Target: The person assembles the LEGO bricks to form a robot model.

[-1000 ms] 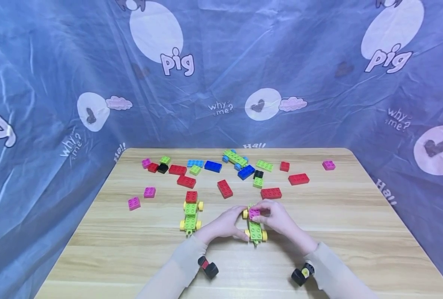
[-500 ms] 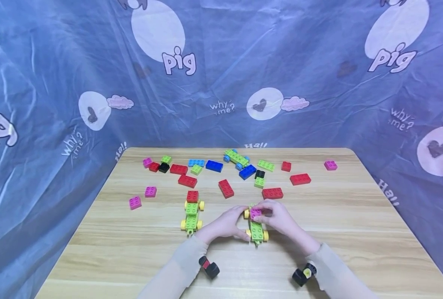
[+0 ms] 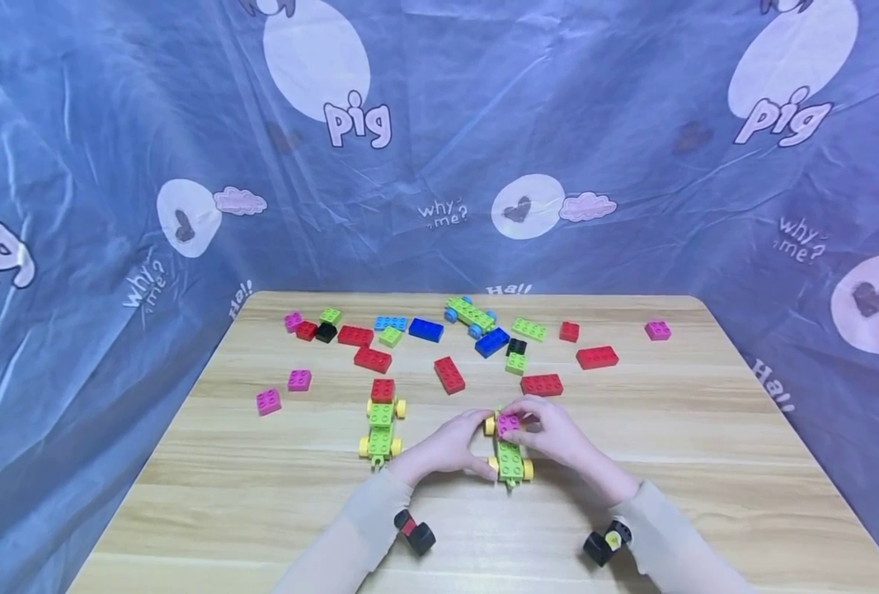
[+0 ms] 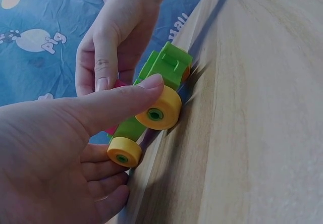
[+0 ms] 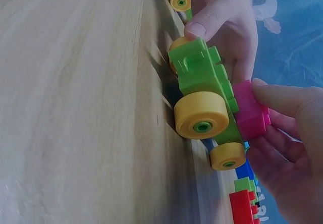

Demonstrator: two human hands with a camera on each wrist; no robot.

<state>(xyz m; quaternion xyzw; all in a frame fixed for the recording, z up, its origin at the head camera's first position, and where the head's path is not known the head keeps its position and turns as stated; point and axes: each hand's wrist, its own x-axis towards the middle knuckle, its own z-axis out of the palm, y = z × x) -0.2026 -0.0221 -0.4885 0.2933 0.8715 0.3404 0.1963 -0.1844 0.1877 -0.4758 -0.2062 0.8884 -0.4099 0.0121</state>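
A green toy car base (image 3: 510, 459) with yellow wheels stands on the table in the head view. On its far end sits a pink brick (image 5: 251, 110), which my right hand (image 3: 554, 433) pinches between thumb and fingers. My left hand (image 3: 448, 445) holds the car from its left side. In the left wrist view its thumb (image 4: 126, 100) lies against the larger yellow wheel (image 4: 160, 110), and its other fingers are by the smaller wheel (image 4: 124, 152). Whether the brick is fully pressed down onto the studs I cannot tell.
Left of the hands stands a second green car (image 3: 380, 441) with yellow wheels and a red brick (image 3: 383, 389) at its far end. Several loose bricks, such as a red one (image 3: 542, 384), and a blue-wheeled green car (image 3: 471, 315) lie farther back. A blue curtain (image 3: 439, 148) surrounds the table.
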